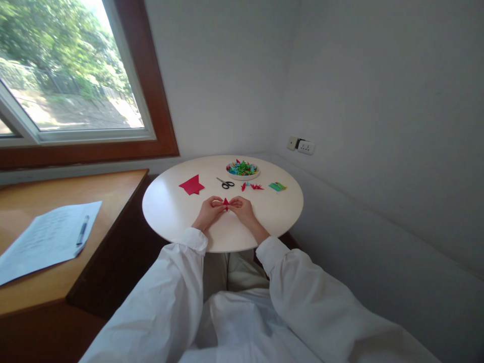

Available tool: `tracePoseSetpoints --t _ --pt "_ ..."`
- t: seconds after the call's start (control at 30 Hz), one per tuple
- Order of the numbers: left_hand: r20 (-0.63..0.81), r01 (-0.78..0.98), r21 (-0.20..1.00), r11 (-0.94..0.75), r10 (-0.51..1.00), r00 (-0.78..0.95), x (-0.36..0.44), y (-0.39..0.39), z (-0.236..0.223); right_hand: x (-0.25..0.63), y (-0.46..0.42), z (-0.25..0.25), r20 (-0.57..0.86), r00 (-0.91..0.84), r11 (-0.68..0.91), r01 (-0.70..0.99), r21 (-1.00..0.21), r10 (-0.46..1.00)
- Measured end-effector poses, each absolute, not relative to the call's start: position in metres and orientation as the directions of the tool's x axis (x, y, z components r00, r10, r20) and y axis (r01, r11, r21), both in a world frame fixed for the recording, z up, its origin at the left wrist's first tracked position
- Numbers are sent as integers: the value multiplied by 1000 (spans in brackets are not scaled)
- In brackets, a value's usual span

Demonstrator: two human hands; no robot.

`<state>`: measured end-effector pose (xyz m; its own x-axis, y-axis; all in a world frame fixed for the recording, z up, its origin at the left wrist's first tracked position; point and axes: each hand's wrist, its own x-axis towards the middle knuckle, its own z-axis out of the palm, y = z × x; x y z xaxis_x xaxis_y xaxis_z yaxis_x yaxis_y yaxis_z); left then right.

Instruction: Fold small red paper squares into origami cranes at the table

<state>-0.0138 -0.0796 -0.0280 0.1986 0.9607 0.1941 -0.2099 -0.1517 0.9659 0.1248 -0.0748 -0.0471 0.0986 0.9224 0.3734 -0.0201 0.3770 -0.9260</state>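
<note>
Between my fingertips is a small folded piece of red paper [226,202], pointed at top and bottom. My left hand [209,210] pinches its left side and my right hand [243,207] pinches its right side, both just above the round white table [223,237]. Beyond my hands lies a pair of scissors [226,184] with black handles. To the left are flat red paper pieces [192,185]. Small folded red paper shapes [256,187] lie beyond my right hand. Farther right sits a green and blue paper stack [278,187].
A white bowl [244,177] full of small colourful folded paper pieces stands at the table's back. On the left, a wooden desk [45,282] holds a written sheet [49,237] and a pen [82,230]. A wall with a socket [306,147] borders the right side.
</note>
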Motion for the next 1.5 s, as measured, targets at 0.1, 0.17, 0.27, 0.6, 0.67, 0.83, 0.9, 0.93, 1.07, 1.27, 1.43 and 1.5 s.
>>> tracePoseSetpoints --t 0.1,0.17,0.27,0.6,0.67,0.83,0.9,0.93,1.07,1.27,1.43,1.5 --pt "204 -199 966 -165 960 193 -13 -80 -28 125 -76 -46 370 95 374 -24 -927 924" --pt "218 -187 965 -183 958 187 -13 -80 -28 125 -77 -46 369 94 372 -27 -928 925" --pt "241 -172 962 -210 954 180 -13 -78 -30 125 -77 -45 365 94 369 -29 -929 926" --pt "296 -186 947 -261 936 191 -14 -78 -27 125 -75 -46 367 89 371 -38 -928 926" --pt "303 -182 946 -270 935 187 -14 -78 -26 125 -75 -46 364 90 369 -41 -929 927" --pt "311 -168 945 -282 933 184 -15 -80 -25 125 -76 -46 357 82 362 -44 -931 930" --pt "311 -166 945 -282 933 183 -15 -80 -24 125 -77 -45 360 77 364 -48 -930 930" --pt "310 -166 945 -282 933 182 -15 -80 -25 125 -78 -44 363 74 367 -51 -929 929" --pt "300 -170 948 -271 936 184 -15 -79 -26 125 -79 -42 371 64 374 -59 -926 927" --pt "290 -167 951 -260 939 185 -15 -79 -26 124 -77 -44 363 70 366 -37 -930 929" --pt "275 -143 957 -252 946 174 -15 -78 -25 124 -76 -47 354 64 356 -19 -934 933" --pt "260 -135 962 -238 948 183 -15 -78 -26 125 -75 -48 355 65 356 -9 -934 933"
